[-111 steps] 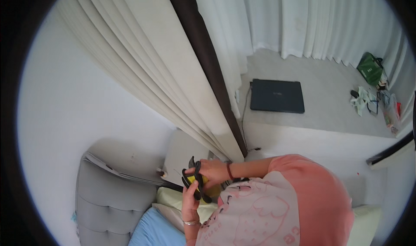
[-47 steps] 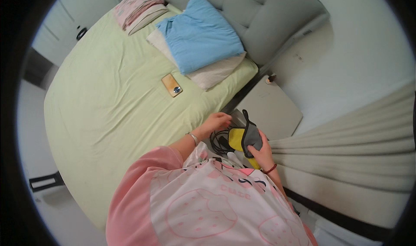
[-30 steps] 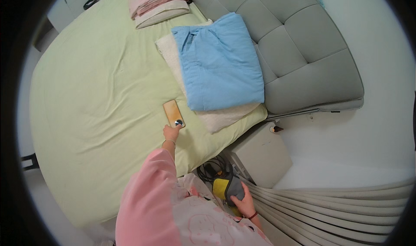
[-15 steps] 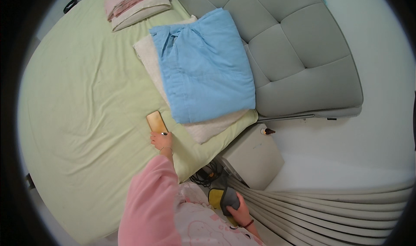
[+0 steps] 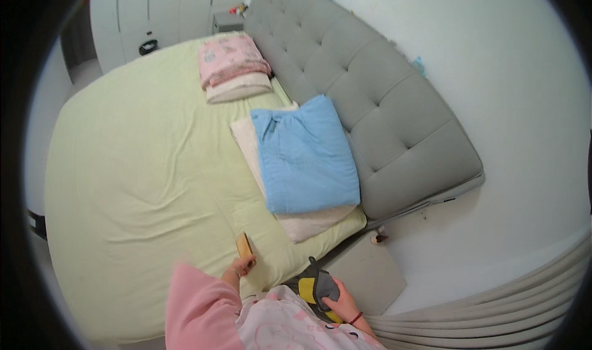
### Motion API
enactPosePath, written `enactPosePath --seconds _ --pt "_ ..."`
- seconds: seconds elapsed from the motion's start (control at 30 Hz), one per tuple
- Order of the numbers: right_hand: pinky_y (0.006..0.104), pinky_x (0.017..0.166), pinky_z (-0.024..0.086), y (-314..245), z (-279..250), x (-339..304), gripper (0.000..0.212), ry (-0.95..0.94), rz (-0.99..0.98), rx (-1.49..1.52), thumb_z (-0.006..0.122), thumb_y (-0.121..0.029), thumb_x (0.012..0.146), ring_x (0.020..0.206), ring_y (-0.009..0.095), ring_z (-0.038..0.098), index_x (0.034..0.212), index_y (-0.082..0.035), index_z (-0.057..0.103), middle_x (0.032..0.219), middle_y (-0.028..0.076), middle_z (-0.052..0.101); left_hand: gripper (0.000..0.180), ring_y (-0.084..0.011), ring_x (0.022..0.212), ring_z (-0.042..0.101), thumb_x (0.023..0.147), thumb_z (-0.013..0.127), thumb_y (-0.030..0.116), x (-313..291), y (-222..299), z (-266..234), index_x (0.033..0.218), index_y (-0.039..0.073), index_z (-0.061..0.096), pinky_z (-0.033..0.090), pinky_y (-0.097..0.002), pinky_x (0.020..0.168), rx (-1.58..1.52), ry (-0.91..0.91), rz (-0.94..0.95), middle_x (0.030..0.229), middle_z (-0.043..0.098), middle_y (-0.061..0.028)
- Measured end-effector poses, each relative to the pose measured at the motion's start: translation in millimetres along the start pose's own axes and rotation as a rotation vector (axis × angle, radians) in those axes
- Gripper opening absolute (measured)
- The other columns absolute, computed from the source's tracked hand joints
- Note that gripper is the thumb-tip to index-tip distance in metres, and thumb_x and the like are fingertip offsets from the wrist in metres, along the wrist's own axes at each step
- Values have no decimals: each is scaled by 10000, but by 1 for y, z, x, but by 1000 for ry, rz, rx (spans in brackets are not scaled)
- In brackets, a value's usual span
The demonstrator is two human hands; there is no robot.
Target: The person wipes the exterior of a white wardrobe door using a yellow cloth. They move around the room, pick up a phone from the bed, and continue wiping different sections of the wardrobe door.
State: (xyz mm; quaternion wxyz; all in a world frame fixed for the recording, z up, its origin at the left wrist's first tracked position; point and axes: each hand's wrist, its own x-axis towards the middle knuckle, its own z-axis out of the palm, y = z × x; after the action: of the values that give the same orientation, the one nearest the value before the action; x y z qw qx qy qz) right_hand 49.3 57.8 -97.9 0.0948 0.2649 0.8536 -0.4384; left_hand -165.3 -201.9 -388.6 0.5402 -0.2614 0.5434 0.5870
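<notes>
So the left hand (image 5: 242, 265) has got a phone (image 5: 245, 245), gold-ish orange on the side facing up, with the fingers closed around its near end and the far end poking out away from the body. It's tipped up on a slant over the near corner of the bed, above the pale green sheet (image 5: 135, 183); honestly it's a bit small and blurry down there, so I can't tell whether it's fully clear of the fabric. The right hand (image 5: 343, 299) is off the side of the bed, fingers wrapped on a grey-and-yellow fabric piece (image 5: 327, 285) with dark trim and a little dark loop sticking up at the top, and there's a dark red bracelet (image 5: 356, 318) on that wrist. Just past that hand is a pale nightstand (image 5: 364, 273) with a small dark-topped bottle (image 5: 378, 240) near its back corner, and the bunched beige curtain (image 5: 493, 297) fills the lower right. Up the bed from the phone, a folded blue quilt (image 5: 308, 159) lies on a cream pillow (image 5: 311, 225), and farther along a folded pink quilt (image 5: 228, 57) sits on another light pillow (image 5: 239, 89), both stacks near the grey tufted headboard (image 5: 382, 103).
</notes>
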Motion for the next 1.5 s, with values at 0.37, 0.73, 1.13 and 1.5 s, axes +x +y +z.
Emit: enactPosePath --seconds 0.37,0.73,1.13,1.5 --pt "307 845 455 66 26 -13 546 -141 -99 549 765 -149 701 976 167 552 1156 -18 494 1054 94 591 355 -164 600 546 794 711 371 -88 -102 -21 564 151 553 428 -303 550 -466 -450 -85 538 534 3" --pt "382 1008 390 47 77 -42 469 -669 -26 1340 412 -369 969 1181 257 496 1318 -61 464 1311 98 504 438 -124 447 407 836 686 309 -229 -159 -23 495 173 447 371 -240 453 -619 -116 92 449 442 26" --pt "412 961 428 27 211 6 486 -1135 289 1320 478 -401 932 1123 269 535 1298 -80 486 1287 67 538 494 -167 520 507 782 725 399 -278 -180 -128 472 190 402 466 -315 526 -742 -89 200 459 437 8" --pt "389 950 439 -156 306 -93 411 -1044 58 950 516 -339 927 1084 241 553 1247 -81 525 1222 57 577 337 -115 522 495 796 700 375 -421 -232 -245 603 161 525 436 -277 554 -719 260 375 527 469 35"
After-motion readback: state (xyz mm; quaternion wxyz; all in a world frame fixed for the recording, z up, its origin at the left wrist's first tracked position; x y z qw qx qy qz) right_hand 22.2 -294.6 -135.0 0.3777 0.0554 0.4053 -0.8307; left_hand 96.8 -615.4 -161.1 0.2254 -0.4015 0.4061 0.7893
